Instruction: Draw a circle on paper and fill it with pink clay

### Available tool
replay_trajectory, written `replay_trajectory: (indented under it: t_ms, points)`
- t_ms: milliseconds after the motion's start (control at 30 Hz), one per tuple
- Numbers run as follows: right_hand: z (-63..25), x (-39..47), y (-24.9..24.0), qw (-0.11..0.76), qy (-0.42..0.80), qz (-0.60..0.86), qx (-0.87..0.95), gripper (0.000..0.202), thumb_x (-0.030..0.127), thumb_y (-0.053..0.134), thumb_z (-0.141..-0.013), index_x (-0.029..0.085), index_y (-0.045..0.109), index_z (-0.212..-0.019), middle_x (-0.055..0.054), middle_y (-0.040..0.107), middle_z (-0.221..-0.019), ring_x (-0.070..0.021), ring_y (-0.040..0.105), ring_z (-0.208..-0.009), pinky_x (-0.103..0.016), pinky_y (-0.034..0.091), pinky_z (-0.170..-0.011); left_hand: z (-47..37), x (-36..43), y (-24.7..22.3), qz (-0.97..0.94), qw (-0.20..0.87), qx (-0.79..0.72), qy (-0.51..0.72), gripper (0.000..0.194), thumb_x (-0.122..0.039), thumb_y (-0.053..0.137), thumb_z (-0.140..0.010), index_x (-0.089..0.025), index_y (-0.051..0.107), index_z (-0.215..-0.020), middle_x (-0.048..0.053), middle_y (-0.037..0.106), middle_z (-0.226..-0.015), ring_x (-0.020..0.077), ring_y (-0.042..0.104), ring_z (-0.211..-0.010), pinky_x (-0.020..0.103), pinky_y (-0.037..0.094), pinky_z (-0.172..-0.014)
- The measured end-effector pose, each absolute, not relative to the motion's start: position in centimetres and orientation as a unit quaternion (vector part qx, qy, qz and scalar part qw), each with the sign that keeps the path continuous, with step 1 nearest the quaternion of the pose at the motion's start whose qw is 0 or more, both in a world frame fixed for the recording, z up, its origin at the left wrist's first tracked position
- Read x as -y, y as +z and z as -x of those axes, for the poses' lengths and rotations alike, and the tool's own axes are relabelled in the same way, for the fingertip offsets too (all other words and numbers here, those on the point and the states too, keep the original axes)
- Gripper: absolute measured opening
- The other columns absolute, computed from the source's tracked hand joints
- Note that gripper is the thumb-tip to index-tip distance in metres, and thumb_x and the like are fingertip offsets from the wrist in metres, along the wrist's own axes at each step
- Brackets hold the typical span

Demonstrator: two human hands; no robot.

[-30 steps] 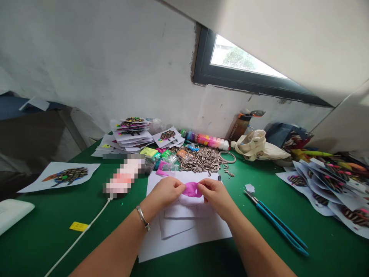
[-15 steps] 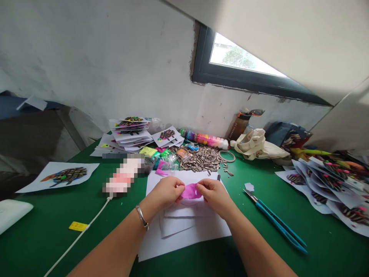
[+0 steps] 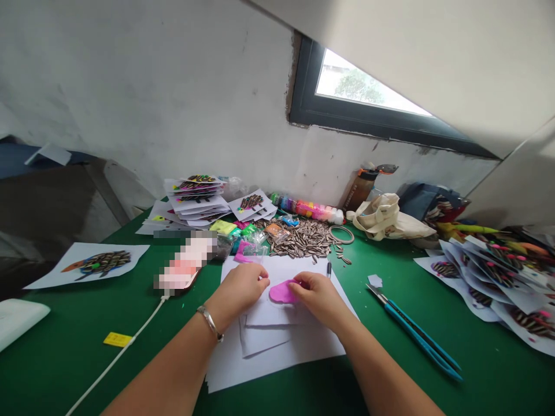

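A flattened piece of bright pink modelling clay (image 3: 281, 292) is over the white paper sheets (image 3: 269, 341) in front of me. The fingers of my right hand (image 3: 318, 296) pinch the clay by its right edge. My left hand (image 3: 243, 289) is just left of the clay and apart from it, fingers curled with thumb against forefinger and nothing visible between them. Beyond the hands, a heap of striped sunflower seeds (image 3: 303, 238) lies beside small bags of coloured clay (image 3: 249, 231). A dark pen (image 3: 329, 269) rests at the paper's right edge.
Blue-handled tweezers (image 3: 416, 329) lie to the right, near a stack of seed-decorated sheets (image 3: 489, 277). On the left are a decorated sheet (image 3: 93, 263), a blurred-out phone (image 3: 186, 263) on a white cable (image 3: 117, 352), and another paper stack (image 3: 197, 202). A tape ring (image 3: 341, 234) and cloth bag (image 3: 384, 216) stand behind.
My left hand has let go of the pink clay and drawn slightly left. The clay, still pinched by my right hand, has tilted and dropped a little on its left side.
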State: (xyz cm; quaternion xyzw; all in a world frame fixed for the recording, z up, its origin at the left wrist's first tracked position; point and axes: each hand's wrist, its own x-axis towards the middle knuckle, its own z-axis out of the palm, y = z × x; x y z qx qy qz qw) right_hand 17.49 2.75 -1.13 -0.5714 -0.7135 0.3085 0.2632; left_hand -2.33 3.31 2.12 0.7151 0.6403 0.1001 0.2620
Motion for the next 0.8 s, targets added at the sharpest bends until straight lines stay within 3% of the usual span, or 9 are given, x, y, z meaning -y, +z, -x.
replay_trajectory:
  t_ms: [200,367,467,667,800]
  points:
    - [-17.1,-2.6,-1.3,0.286,0.301,0.566,0.712,0.017,0.026,0.054,-0.077,0.020,0.062,-0.064,0.001,0.056,-0.059,-0.0138,0.047,-0.059,-0.024,0.031,-0.055,2.1,-3.2,1.9,-0.724,0.260,-0.632,0.093,0.022,-0.023,0.051,-0.079,-0.020,0.073,-0.080,0.005,0.071,-0.073,0.0208,0.063,-0.073,0.026,0.036,-0.060]
    - [-16.7,-1.7,0.2,0.378,0.451,0.493,0.641,0.017,0.033,0.059,-0.078,0.017,0.066,-0.075,0.001,0.057,-0.065,-0.0131,0.049,-0.061,-0.023,0.037,-0.056,2.1,-3.4,1.9,-0.726,0.264,-0.628,0.094,0.025,-0.020,0.047,-0.079,-0.020,0.071,-0.072,0.004,0.069,-0.069,0.0194,0.061,-0.068,0.026,0.034,-0.058]
    - [-16.6,-0.9,1.3,0.411,0.462,0.451,0.644,0.016,0.032,0.062,-0.079,0.017,0.068,-0.076,0.000,0.061,-0.069,-0.0137,0.051,-0.067,-0.024,0.040,-0.062,2.1,-3.5,1.7,-0.726,0.268,-0.626,0.096,0.026,-0.019,0.046,-0.079,-0.020,0.069,-0.069,0.004,0.067,-0.066,0.0187,0.060,-0.065,0.026,0.033,-0.057]
    - [-16.2,-0.9,0.8,0.407,0.464,0.431,0.658,0.017,0.033,0.061,-0.080,0.017,0.068,-0.078,-0.001,0.063,-0.074,-0.0148,0.054,-0.072,-0.025,0.042,-0.067,2.3,-3.7,1.4,-0.718,0.283,-0.626,0.108,0.024,-0.018,0.046,-0.078,-0.020,0.069,-0.072,0.004,0.068,-0.069,0.0179,0.059,-0.066,0.026,0.033,-0.055]
    - [-16.3,-2.2,-1.2,0.337,0.401,0.518,0.677,0.019,0.032,0.056,-0.079,0.017,0.066,-0.072,0.001,0.058,-0.064,-0.0133,0.050,-0.063,-0.023,0.038,-0.058,2.3,-3.7,1.5,-0.712,0.290,-0.629,0.118,0.023,-0.018,0.047,-0.078,-0.019,0.067,-0.068,0.002,0.065,-0.062,0.0168,0.058,-0.061,0.025,0.033,-0.055]
